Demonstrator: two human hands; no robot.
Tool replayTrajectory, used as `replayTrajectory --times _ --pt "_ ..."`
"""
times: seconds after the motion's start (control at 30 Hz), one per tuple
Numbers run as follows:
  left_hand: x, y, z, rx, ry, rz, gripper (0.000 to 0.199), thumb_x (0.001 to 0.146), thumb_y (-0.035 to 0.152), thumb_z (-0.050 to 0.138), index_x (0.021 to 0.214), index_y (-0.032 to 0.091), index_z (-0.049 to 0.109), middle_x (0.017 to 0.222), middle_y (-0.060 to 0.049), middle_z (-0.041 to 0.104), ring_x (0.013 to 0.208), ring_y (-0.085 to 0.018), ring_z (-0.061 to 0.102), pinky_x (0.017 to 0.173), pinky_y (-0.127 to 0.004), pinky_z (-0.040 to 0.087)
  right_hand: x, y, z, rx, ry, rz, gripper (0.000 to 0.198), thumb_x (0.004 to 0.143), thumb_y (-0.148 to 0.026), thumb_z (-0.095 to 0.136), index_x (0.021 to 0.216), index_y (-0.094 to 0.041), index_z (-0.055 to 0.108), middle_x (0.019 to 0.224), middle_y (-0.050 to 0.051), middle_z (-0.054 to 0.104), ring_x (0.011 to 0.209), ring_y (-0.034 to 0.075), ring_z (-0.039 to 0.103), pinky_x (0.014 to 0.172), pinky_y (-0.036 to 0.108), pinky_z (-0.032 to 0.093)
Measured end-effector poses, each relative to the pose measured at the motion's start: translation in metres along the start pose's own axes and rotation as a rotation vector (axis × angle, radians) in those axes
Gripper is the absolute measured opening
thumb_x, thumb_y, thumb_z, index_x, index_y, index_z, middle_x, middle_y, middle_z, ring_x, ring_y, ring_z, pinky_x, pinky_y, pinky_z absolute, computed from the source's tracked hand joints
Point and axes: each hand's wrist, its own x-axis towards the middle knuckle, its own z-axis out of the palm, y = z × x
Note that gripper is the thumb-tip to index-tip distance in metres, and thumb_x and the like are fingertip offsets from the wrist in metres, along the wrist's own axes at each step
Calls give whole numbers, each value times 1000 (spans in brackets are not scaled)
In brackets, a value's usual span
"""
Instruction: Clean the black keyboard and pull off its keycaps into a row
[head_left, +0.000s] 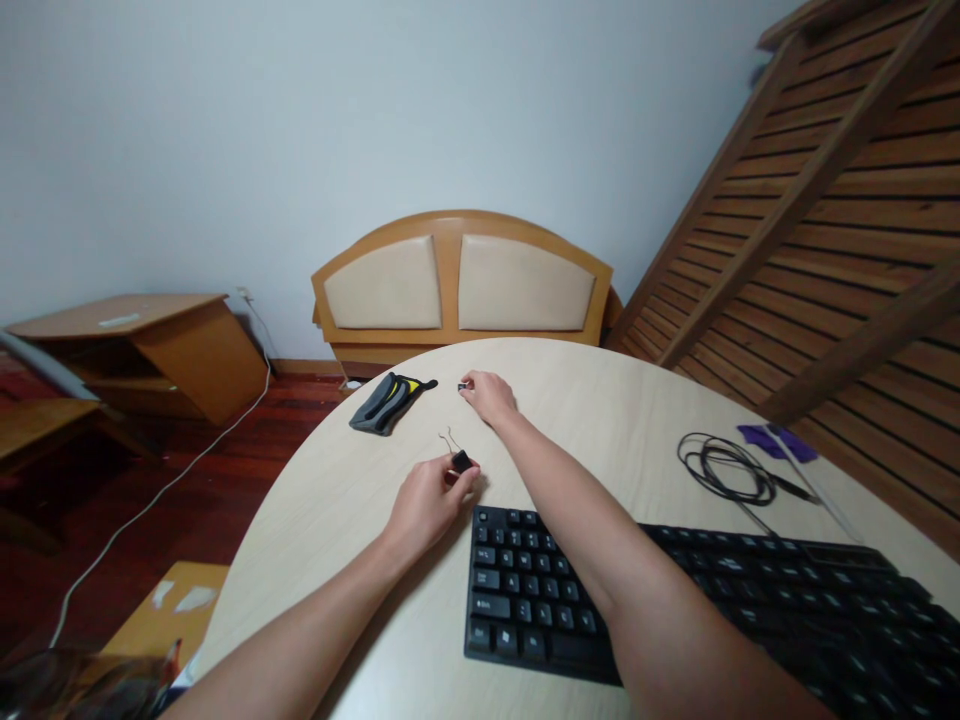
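My left hand (pixel 433 500) pinches a black binder clip (pixel 461 461) between thumb and fingers, just left of the keyboard's top corner. The clip's thin wire handles point up and away from me. Farther out, my right hand (pixel 488 397) has its fingers closed on a small dark object (pixel 462 387), too small to make out for sure. Left of that hand lies a grey, black and yellow fabric item (pixel 388 404), folded, with a dark loop pointing right. A black keyboard (pixel 517 580) lies under my right forearm, which hides part of its keys.
The round pale table (pixel 300 545) holds a coiled black cable (pixel 724 470), a purple cloth (pixel 795 445) and a thin whitish stick (pixel 814 485) at right. Beyond are a padded headboard (pixel 450 225), slatted wooden panel (pixel 825 250) and wooden desk (pixel 202 355). A white cord (pixel 161 490) crosses the floor.
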Motion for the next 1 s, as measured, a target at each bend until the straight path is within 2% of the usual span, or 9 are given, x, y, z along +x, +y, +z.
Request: replayTrajectory --times 0.1,0.33,0.6,0.67,0.8,0.87,1.0 --pt "1 -1 0 53 10 51 31 91 43 55 91 16 72 84 -11 77 73 -24 71 65 -31 47 0 -1 1 -7 -2 9 25 93 -36 60 114 -28 70 111 5 74 103 20 66 84 27 47" --pt "1 0 -1 72 5 53 32 92 41 54 95 15 72 82 -10 77 73 -24 72 65 -31 47 2 0 5 -25 1 4 25 93 -37 59 113 -27 70 114 6 72 105 20 64 87 28 46" --pt "1 -1 0 58 9 70 33 92 42 54 96 15 72 83 -12 77 73 -24 71 65 -32 48 0 -3 0 -55 -29 1 32 94 -37 57 123 -25 62 117 7 71 107 21 64 87 30 47" --pt "0 0 -1 58 5 74 33 92 42 54 94 15 72 82 -11 76 73 -24 71 66 -32 48 2 -5 -8 -68 -62 1 40 91 -35 62 129 -24 57 117 9 71 108 23 64 87 31 47" --pt "0 0 -3 42 6 92 32 92 42 54 93 15 71 81 -9 76 72 -23 70 65 -31 48 -3 -11 -33 -111 -159 -24 71 76 -29 76 140 -17 47 121 16 68 111 30 63 90 38 47" --pt "0 -1 -3 33 12 98 32 92 42 54 95 15 71 80 -9 75 71 -23 70 65 -31 48 -17 -13 -50 -128 -204 -66 69 73 -30 78 136 -18 52 128 17 64 116 32 61 94 42 45" --pt "1 -1 -2 3 26 107 32 91 42 56 97 14 71 83 -9 76 72 -22 70 66 -31 49 -71 -9 -83 -110 -247 -208 49 84 -39 68 129 -21 60 132 12 63 121 30 58 102 40 40"
